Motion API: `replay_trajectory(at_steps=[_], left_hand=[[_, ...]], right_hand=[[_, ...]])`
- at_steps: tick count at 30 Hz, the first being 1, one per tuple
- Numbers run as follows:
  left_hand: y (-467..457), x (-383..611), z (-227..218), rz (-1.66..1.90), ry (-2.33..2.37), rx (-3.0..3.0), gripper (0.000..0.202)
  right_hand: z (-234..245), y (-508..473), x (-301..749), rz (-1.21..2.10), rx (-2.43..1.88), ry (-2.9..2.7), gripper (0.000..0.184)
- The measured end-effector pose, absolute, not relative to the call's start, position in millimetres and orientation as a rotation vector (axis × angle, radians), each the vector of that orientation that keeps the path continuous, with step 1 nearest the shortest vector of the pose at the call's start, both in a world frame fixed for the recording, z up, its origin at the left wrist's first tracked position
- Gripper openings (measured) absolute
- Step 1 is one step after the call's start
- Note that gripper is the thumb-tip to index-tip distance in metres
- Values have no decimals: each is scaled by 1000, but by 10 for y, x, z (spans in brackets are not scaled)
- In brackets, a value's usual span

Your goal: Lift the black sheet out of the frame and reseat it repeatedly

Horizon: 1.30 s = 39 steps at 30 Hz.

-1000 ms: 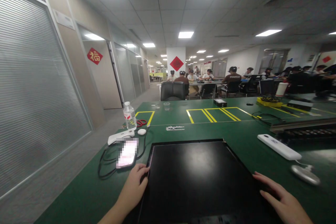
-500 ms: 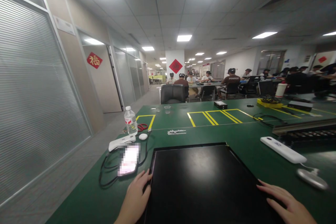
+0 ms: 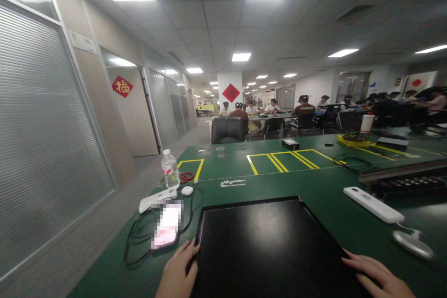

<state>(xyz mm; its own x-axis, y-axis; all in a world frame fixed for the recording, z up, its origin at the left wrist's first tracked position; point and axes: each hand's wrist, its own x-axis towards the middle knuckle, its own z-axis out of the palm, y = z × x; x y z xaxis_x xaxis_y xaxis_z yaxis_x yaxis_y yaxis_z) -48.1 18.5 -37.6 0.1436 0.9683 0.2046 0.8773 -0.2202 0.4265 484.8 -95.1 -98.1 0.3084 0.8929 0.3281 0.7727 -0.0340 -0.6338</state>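
Note:
A black rectangular tray [image 3: 265, 247] with a thin raised rim lies flat on the green table in front of me. It reflects a ceiling light, and its near edge runs out of view. My left hand [image 3: 179, 267] holds the tray's left edge, fingers at the rim and thumb below them. On the opposite side, my right hand [image 3: 379, 272] has its fingertips against the right edge, with part of the hand cut off by the frame. Left of the tray lies a phone [image 3: 167, 226] with a lit, blurred-out screen, close to a black cable.
A water bottle [image 3: 170, 170], red-handled scissors [image 3: 186, 177] and a white round item [image 3: 187, 191] stand at the left. A white power bank [image 3: 373, 205] and a silver mouse-shaped device [image 3: 412, 244] lie right. People sit at tables farther back.
The whole view has shifted slightly, with the table and tray appearing a little lower. Both hands stay at the tray's side edges.

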Motion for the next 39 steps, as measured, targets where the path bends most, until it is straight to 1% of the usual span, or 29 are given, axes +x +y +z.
replay_trajectory(at_steps=[5, 11, 15, 18, 21, 34, 39], left_hand=[[169, -444, -356, 631, 1843, 2244, 46], [118, -394, -330, 616, 1812, 2236, 48], [140, -375, -344, 609, 1836, 2193, 45], [169, -386, -352, 583, 1819, 2210, 45], [179, -399, -349, 564, 1785, 2224, 45], [171, -376, -270, 556, 1793, 2232, 44], [210, -443, -284, 600, 1714, 2217, 42]], right_hand=[[-861, -962, 4805, 239, -1835, -1518, 36], [-909, -922, 4849, 248, -1862, -1485, 36], [-944, -875, 4901, 265, -1870, -1452, 37], [-916, -864, 4908, 333, -1865, -1437, 36], [-859, -874, 4876, 317, -1870, -1407, 34], [-748, -900, 4765, 392, -1871, -1339, 38], [-688, -900, 4718, 377, -1910, -1279, 39]])
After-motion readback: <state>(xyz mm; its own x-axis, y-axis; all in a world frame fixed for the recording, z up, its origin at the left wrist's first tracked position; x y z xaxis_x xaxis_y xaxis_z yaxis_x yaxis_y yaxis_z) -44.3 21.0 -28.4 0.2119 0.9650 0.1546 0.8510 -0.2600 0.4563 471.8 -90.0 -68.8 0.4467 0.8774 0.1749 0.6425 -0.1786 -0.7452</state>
